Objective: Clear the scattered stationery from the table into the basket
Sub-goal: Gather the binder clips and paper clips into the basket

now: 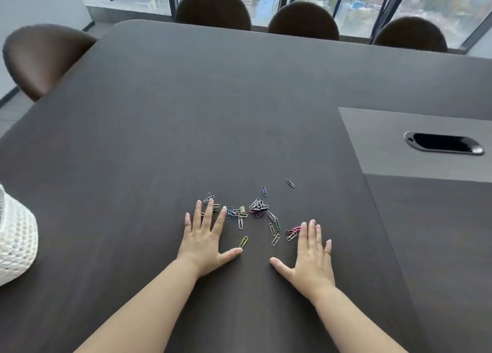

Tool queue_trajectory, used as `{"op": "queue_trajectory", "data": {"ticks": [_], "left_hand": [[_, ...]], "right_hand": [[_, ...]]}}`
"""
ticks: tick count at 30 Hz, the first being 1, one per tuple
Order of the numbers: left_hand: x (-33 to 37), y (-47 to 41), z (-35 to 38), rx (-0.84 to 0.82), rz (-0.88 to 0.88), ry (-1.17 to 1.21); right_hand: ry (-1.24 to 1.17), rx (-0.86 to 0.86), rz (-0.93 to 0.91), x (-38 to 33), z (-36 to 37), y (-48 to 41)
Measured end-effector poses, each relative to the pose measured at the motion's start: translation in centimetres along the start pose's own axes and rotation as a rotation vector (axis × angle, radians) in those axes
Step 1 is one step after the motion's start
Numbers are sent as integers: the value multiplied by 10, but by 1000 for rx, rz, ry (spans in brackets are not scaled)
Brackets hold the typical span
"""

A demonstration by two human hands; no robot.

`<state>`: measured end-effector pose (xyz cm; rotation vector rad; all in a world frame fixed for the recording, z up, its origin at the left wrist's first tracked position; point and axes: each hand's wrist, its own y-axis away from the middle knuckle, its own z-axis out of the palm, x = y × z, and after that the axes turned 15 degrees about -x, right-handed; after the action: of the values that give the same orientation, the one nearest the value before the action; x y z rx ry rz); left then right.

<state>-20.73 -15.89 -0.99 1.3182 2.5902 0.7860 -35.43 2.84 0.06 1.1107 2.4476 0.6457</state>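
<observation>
Several coloured paper clips (257,209) lie scattered on the dark table (159,139), along with a small binder clip (242,209). My left hand (206,239) rests flat, palm down, on the left edge of the scatter, its fingertips among the clips. My right hand (312,254) lies flat on the right side, fingertips touching a pink clip (296,229). Both hands hold nothing. A green clip (244,242) lies just above my left thumb. One clip (290,183) sits apart, farther back. The white woven basket (14,238) stands at the left edge, partly cut off.
A grey inset panel with a glossy black cable slot (443,142) takes up the table's right side. Dark chairs (213,9) stand along the far edge and one (40,59) at the left corner. Windows run behind them.
</observation>
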Motion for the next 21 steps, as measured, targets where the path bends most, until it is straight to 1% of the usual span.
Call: {"op": "queue_trajectory", "data": {"ticks": [4,8,10,12,16,19,21], "left_hand": [[4,-30,-17,-4,30,-26],[4,-63,-34,42,61,2],[2,-73,-36,92,112,30],[0,-74,-35,144,195,83],[-6,-73,-25,230,366,106],[-10,-69,-20,261,431,147],[-10,-61,-15,304,455,175]], "right_hand": [[27,-3,-113,-10,-18,-36],[48,33,-181,-14,-45,-87],[76,39,-255,-14,-56,-109],[133,48,-374,-17,-63,-122],[174,26,-656,-24,-63,-122],[178,24,-766,-20,-50,-108],[122,76,-802,-13,-38,-94]]}}
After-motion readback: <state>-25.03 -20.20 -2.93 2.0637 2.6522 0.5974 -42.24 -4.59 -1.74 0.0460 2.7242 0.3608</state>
